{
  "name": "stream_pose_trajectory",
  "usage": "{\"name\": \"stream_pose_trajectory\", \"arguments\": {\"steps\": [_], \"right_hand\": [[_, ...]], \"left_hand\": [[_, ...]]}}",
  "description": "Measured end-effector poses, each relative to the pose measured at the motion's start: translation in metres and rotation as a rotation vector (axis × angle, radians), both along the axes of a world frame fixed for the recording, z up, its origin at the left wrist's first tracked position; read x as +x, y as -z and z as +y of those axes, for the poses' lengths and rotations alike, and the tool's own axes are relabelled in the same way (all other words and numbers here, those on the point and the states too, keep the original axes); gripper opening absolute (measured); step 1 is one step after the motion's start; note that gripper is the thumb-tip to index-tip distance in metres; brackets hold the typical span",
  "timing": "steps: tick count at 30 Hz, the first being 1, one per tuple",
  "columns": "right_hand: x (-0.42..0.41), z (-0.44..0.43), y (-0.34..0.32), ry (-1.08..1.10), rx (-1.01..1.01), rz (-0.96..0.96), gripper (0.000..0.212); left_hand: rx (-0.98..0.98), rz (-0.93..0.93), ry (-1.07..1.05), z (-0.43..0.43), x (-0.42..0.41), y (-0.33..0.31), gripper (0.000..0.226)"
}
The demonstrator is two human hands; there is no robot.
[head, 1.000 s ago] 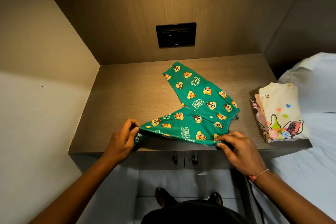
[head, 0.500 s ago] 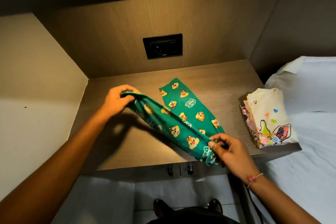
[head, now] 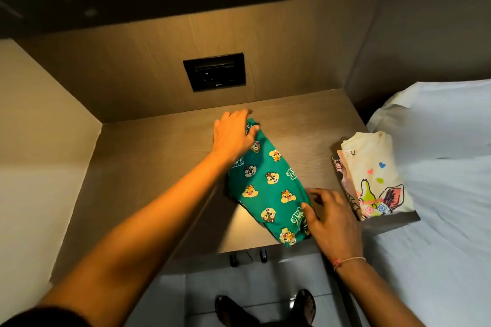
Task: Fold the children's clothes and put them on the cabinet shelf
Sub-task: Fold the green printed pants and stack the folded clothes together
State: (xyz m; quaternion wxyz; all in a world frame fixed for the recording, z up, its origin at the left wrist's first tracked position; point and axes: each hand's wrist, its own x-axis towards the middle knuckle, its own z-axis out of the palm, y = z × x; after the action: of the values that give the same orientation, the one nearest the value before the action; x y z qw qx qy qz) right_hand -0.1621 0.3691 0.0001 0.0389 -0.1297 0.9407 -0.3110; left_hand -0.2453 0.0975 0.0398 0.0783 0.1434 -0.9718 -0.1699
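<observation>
Green print pants (head: 268, 188) lie mid-frame on the wooden counter (head: 148, 167), doubled lengthwise w/ one leg on top of the other, running diagonally from upper centre down to the counter's front edge.

Left hand (head: 233, 133) sits on the far end, up by the back wall. Its fingers are fairly straight & close together over the cloth, but can't tell if the thumb nips the hem or just rests on it. Right hand (head: 329, 218) is at the near end, lower right of the pants. Fingers apart & loosely bent, thumb tip on the fabric, nothing clamped.

Step in hand, I'd say: first fold laid down, halves being lined up & flattened.

Next move prob. needs a quick smoothing pass, then the near end taken & brought over toward the far end to make a short packet. Edges look a bit skewed at the near corner, so squaring them first would help.

Finished stack w/ a cream printed top (head: 372, 167) sits at the right end of the counter, just beside the white bed (head: 438, 233). Likely the pants go on or next to it. Black socket panel (head: 214, 71) is on the back wall above.
</observation>
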Motion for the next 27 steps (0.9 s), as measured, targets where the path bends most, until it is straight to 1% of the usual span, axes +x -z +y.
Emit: {"name": "stream_pose_trajectory", "arguments": {"steps": [2, 4, 5, 7, 11, 13, 14, 17, 19, 20, 22, 25, 27], "right_hand": [[-0.003, 0.004, 0.004, -0.164, 0.039, 0.027, 0.034], [-0.009, 0.005, 0.007, -0.311, 0.15, 0.034, 0.036], [-0.01, 0.005, 0.008, -0.361, 0.191, 0.029, 0.038], [-0.01, -0.001, 0.008, -0.432, 0.222, 0.033, 0.042], [0.0, -0.029, 0.005, -0.597, 0.236, 0.054, 0.05], [0.001, -0.04, 0.003, -0.638, 0.257, 0.084, 0.051], [0.001, -0.042, 0.001, -0.647, 0.256, 0.107, 0.052], [0.001, -0.029, -0.001, -0.705, 0.222, 0.226, 0.055], [0.004, -0.018, 0.005, -0.815, 0.263, 0.299, 0.056], [0.006, -0.016, 0.009, -0.866, 0.287, 0.329, 0.054], [0.014, -0.014, 0.019, -0.899, 0.271, 0.388, 0.042], [0.025, -0.014, 0.03, -0.853, 0.134, 0.476, 0.025], [0.032, -0.013, 0.035, -0.823, 0.082, 0.51, 0.022]], "left_hand": [[0.009, -0.01, -0.044, 0.021, 0.048, 0.017, 0.06], [0.034, -0.146, -0.031, 0.038, 0.097, 0.036, 0.076], [0.024, -0.226, -0.002, 0.04, 0.113, 0.045, 0.08], [0.005, -0.313, 0.048, 0.029, 0.128, 0.056, 0.079], [0.039, -0.343, 0.171, -0.02, 0.118, 0.046, 0.076], [-0.021, -0.326, 0.255, -0.032, 0.118, 0.038, 0.07], [-0.042, -0.287, 0.296, -0.032, 0.124, 0.035, 0.067], [-0.027, -0.145, 0.416, -0.018, 0.163, 0.035, 0.062], [-0.017, -0.121, 0.476, -0.007, 0.195, 0.046, 0.061], [-0.027, -0.131, 0.493, -0.003, 0.207, 0.051, 0.061], [-0.062, -0.133, 0.5, 0.004, 0.224, 0.059, 0.056], [-0.075, -0.017, 0.493, 0.014, 0.234, 0.067, 0.042], [-0.082, 0.016, 0.469, 0.019, 0.238, 0.073, 0.04]]}}
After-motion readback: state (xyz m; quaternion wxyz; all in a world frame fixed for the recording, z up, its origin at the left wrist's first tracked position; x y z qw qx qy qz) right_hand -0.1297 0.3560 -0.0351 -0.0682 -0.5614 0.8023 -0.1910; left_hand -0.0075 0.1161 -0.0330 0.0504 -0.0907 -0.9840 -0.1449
